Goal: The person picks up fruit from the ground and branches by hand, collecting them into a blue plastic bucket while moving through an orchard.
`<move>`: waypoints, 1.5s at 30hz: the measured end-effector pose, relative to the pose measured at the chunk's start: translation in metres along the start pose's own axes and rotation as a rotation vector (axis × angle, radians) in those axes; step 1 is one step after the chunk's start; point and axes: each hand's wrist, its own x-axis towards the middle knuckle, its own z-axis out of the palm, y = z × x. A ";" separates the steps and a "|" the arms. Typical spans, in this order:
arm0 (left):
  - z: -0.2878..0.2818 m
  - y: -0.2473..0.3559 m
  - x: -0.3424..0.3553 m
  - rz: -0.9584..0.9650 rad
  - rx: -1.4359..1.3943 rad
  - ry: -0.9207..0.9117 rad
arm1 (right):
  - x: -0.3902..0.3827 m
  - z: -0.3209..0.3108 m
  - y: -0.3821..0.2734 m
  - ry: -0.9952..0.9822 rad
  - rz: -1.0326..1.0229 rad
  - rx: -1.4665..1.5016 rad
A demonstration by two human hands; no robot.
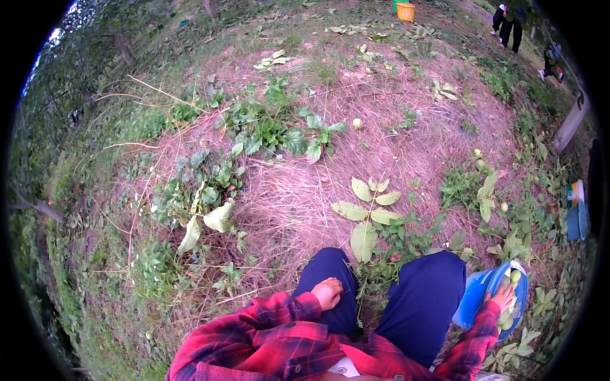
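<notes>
Seated or squatting, I have my left hand point(328, 293) on my left knee, its fingers curled in and nothing visible in them. At my right side stands a blue bucket point(471, 298), tilted in view, with several round green fruits point(515, 277) inside that look like walnuts in their husks. My right hand point(502, 296) reaches over the bucket's rim and lies on these fruits, fingers stretched and apart. Part of its palm side is hidden, so I cannot see whether a fruit lies under it. Both arms wear red plaid sleeves.
Dry grass and weeds cover the ground, with a large fallen compound leaf point(364, 216) ahead. Loose green fruits lie about, one point(357, 124) in the middle. An orange bucket point(405, 11) stands far off, another blue container point(577, 219) at right. People point(508, 28) stand beyond.
</notes>
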 end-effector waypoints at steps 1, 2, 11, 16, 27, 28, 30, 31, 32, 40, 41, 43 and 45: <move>0.002 0.001 0.004 0.019 -0.030 0.019 | 0.023 0.009 0.005 0.015 -0.016 0.089; 0.006 0.001 0.008 0.038 -0.061 0.038 | 0.046 0.017 0.010 0.031 -0.033 0.178; -0.006 -0.023 0.064 -0.115 -0.014 -0.374 | 0.158 0.054 -0.010 0.127 -0.172 0.436; -0.060 -0.014 0.137 -0.536 0.208 -0.360 | 0.162 0.050 -0.006 -0.041 -0.152 0.503; -0.127 0.003 0.371 -0.501 0.513 -0.266 | 0.168 0.034 -0.014 -0.114 -0.212 0.621; -0.135 0.012 0.394 -0.501 0.511 -0.189 | 0.173 0.038 -0.011 -0.140 -0.202 0.585; -0.145 -0.005 0.410 -0.469 0.573 0.013 | 0.178 0.047 -0.007 -0.170 -0.191 0.602; -0.147 -0.007 0.414 -0.449 0.540 0.125 | 0.179 0.046 -0.008 -0.157 -0.199 0.596; -0.151 -0.015 0.404 -0.472 0.564 0.243 | 0.177 0.045 -0.011 -0.159 -0.224 0.594; -0.105 -0.117 0.348 -0.833 0.455 0.169 | 0.177 0.044 -0.013 -0.101 -0.275 0.701; -0.096 -0.121 0.366 -0.878 0.378 0.195 | 0.178 0.042 -0.012 -0.084 -0.283 0.692; -0.085 -0.136 0.402 -0.840 0.372 0.159 | 0.179 0.034 -0.014 -0.090 -0.240 0.698; -0.086 -0.156 0.432 -0.843 0.400 0.191 | 0.176 0.040 -0.018 -0.062 -0.299 0.717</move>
